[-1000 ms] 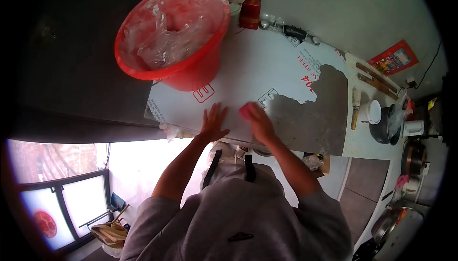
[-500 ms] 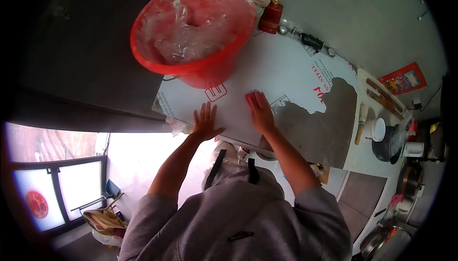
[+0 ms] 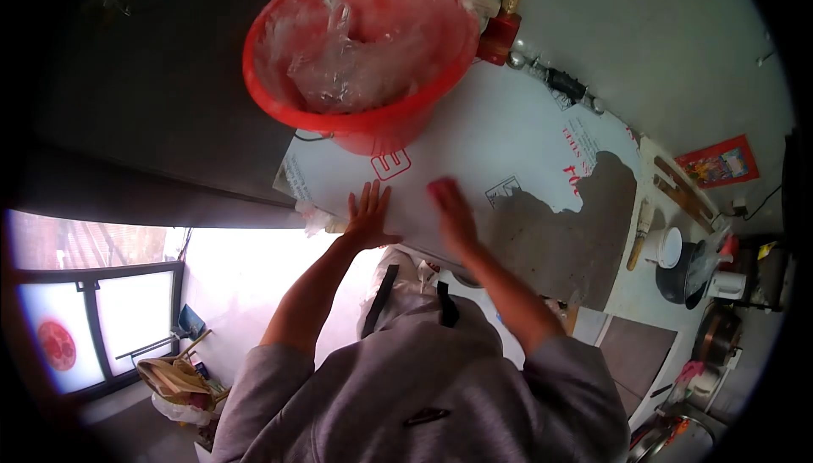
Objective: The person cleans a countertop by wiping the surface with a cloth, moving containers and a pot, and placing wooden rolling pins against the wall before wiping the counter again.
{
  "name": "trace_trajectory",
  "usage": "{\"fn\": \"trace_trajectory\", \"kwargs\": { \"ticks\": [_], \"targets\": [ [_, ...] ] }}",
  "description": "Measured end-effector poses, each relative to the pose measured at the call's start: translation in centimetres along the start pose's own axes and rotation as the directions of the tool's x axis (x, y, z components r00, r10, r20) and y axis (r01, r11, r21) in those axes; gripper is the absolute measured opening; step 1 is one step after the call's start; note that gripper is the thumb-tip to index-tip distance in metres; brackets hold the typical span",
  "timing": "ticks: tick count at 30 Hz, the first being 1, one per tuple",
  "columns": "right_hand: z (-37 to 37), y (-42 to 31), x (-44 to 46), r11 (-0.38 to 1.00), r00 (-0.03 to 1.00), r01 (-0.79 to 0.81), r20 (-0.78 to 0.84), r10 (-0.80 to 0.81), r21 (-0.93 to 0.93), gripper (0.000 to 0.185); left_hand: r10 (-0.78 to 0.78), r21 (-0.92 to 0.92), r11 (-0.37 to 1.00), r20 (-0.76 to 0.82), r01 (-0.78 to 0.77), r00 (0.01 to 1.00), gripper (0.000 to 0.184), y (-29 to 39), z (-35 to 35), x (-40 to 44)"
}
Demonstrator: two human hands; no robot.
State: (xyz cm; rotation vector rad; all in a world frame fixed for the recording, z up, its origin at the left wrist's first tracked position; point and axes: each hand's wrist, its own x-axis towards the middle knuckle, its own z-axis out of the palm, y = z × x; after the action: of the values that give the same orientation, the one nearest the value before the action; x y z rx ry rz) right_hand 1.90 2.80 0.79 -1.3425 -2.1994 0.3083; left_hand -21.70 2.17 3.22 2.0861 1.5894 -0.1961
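My left hand (image 3: pixel 369 217) lies with its fingers spread on the film-covered sheet (image 3: pixel 500 116) near its front edge. To its right, my right hand (image 3: pixel 454 213) is closed on a small red cloth or sponge (image 3: pixel 440 190), pressed against the same sheet. Motion blurs that hand a little. The sheet has white film with red and black print, and a bare grey patch shows at the right. Behind my hands stands a large red bucket (image 3: pixel 389 131) with clear plastic inside it.
A red bottle (image 3: pixel 498 38) and a black-handled metal tool (image 3: pixel 566 85) lie along the wall. At the right are a brush (image 3: pixel 641 234), wooden-handled tools (image 3: pixel 682 188), a white tub (image 3: pixel 666 247) and a dark pot (image 3: pixel 676 272).
The view has shifted, so the bucket and sheet sit farther right. My right hand with the red piece has moved over the sheet, while my left hand stays spread on it.
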Motion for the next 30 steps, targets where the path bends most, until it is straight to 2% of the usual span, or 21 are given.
{"fn": "trace_trajectory", "kwargs": {
  "ticks": [1,2,6,10,13,16,20,23,26,30],
  "targets": [
    [0.3,-2.0,-1.8,0.998,0.999,0.029,0.019,-0.030,0.048,0.043,-0.001,0.007,1.000,-0.006,0.001,1.000,0.124,-0.1,0.2,0.0],
    [-0.2,-3.6,-3.4,0.996,0.994,0.086,0.063,-0.084,-0.020,0.041,-0.005,0.014,1.000,0.000,0.005,1.000,0.125,-0.2,0.6,-0.5],
    [-0.6,-3.3,-1.5,0.992,0.990,0.117,0.080,-0.113,-0.047,0.040,0.002,0.020,1.000,-0.016,-0.001,1.000,0.126,-0.3,1.0,-0.7],
    [0.1,-3.5,0.6,0.999,0.999,0.007,0.043,-0.005,-0.045,0.040,0.010,-0.004,1.000,-0.024,-0.010,1.000,0.125,-0.3,0.7,-0.4],
    [-1.7,-4.0,-4.0,0.997,0.997,0.037,0.076,-0.032,-0.066,0.043,0.008,0.015,1.000,-0.013,-0.008,1.000,0.125,-0.4,0.5,-0.5],
    [-2.9,-4.4,-4.3,0.998,0.996,0.036,0.081,-0.032,-0.055,0.048,0.009,0.046,0.999,-0.039,-0.007,0.999,0.125,-0.3,1.5,-0.2],
    [0.3,-3.2,0.5,0.990,0.998,0.059,0.019,-0.057,-0.125,0.048,-0.001,0.049,0.999,-0.009,0.002,1.000,0.125,-0.2,0.9,-0.2],
    [0.2,-3.4,-0.7,0.998,0.994,-0.038,0.102,0.042,-0.046,0.048,0.020,0.066,0.998,-0.054,-0.016,0.998,0.125,-0.7,1.8,-0.2],
    [-2.6,-4.1,-5.5,0.994,0.992,-0.001,0.122,0.014,-0.107,0.047,0.004,0.055,0.998,-0.004,-0.004,1.000,0.125,-0.3,0.9,-0.2],
    [-0.4,-3.5,-1.9,0.993,0.999,0.031,0.033,-0.027,-0.118,0.046,0.017,0.033,0.999,-0.030,-0.016,0.999,0.125,-0.5,1.2,-0.4]
  ]
}}
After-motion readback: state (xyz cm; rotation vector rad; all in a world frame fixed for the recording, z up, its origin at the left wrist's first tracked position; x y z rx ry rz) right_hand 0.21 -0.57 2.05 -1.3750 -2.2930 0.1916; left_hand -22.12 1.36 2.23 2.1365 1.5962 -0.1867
